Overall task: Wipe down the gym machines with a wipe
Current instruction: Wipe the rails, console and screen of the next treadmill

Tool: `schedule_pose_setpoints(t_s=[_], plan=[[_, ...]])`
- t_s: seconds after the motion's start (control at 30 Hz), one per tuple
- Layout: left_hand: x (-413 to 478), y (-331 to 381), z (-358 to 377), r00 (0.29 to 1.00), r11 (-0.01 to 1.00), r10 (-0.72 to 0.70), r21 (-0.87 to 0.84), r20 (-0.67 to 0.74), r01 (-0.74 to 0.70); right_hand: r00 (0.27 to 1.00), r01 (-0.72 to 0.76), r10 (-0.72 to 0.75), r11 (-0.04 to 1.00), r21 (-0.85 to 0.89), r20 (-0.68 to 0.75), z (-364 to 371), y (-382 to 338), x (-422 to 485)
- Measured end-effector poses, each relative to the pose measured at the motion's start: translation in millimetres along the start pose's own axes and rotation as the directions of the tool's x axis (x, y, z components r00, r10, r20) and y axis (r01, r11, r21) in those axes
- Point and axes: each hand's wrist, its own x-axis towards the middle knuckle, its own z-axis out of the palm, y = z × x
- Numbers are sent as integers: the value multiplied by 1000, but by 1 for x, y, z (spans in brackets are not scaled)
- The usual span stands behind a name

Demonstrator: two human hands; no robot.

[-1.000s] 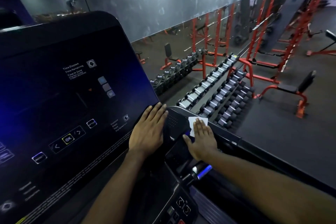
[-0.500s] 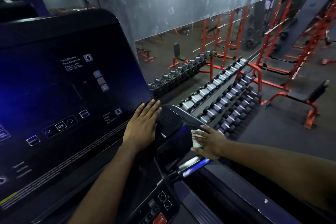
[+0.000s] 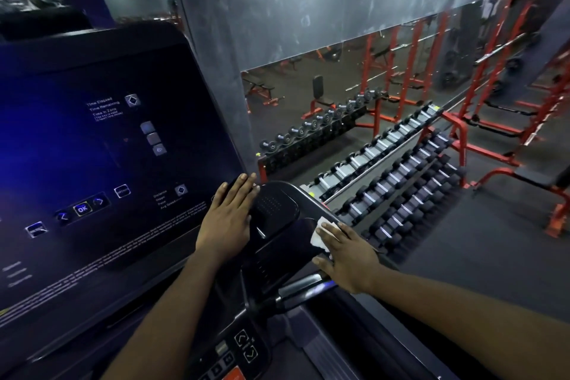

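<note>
Black glass makes up the biggest surface, the machine's console screen (image 3: 108, 163). The left hand (image 3: 229, 222) lies flat on its lower right corner, fingers straight and gripping nothing. That is a likely trouble, since a leaning palm could smear a panel meant to be cleaned, or trip a touch key if it slides left. Next in size is the glossy side housing (image 3: 287, 234) just right of the screen. Here the right hand (image 3: 351, 259) presses the white wipe (image 3: 319, 237) down under nearly straight fingers, thumb spread. The wipe is small and only partly covered, so it could bunch up or slip over the curved edge toward the dumbbell rack (image 3: 401, 188) beyond. If the wipe is wet, a pass over the perforated grille (image 3: 270, 203) might push moisture into the holes. Smaller still, the arrow keys (image 3: 245, 345) sit close under the forearms, where a dropped arm could press one. No brand name can be read. The screen's small print gives "Time Elapsed", "Time Remaining", "Time In Zone", an "OK" key, and — less surely — "Distance", "Steps", "Pace" and "Avg Speed". The fine line along the bottom edge is too blurred to read.
</note>
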Motion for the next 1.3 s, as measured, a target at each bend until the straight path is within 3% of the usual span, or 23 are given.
schedule_pose_setpoints(t_s=[0.37, 0.53, 0.73, 0.8, 0.93, 1.0, 1.07, 1.2, 1.3], plan=[[3, 6, -17, 999, 992, -31, -122, 25, 34, 992, 61, -52, 996, 69, -118, -3, 2, 65], [21, 2, -32, 973, 980, -56, -201, -225, 10, 995, 44, -21, 966, 254, -93, -2, -18, 81], [77, -16, -45, 937, 998, -66, -42, -343, 55, 995, 49, -18, 939, 339, -96, -8, -28, 100], [86, -17, -43, 938, 996, -79, 22, -338, 92, 992, 52, -4, 923, 382, -125, -10, -43, 101], [88, -15, -30, 952, 973, -78, 186, -297, 138, 975, 191, -143, 929, 316, -169, 5, -53, 86], [88, -15, -27, 957, 960, -96, 227, -273, 161, 981, 116, -56, 937, 330, -186, 6, -43, 98], [88, -13, -26, 960, 955, -105, 244, -260, 170, 983, 58, 7, 935, 351, -182, 4, -48, 103], [89, -14, -27, 960, 950, -113, 255, -258, 180, 942, 332, -300, 897, 293, -150, 5, -49, 97], [91, -9, -30, 938, 967, -110, 182, -330, 178, 972, 204, -154, 928, 311, -179, -2, -31, 113]])
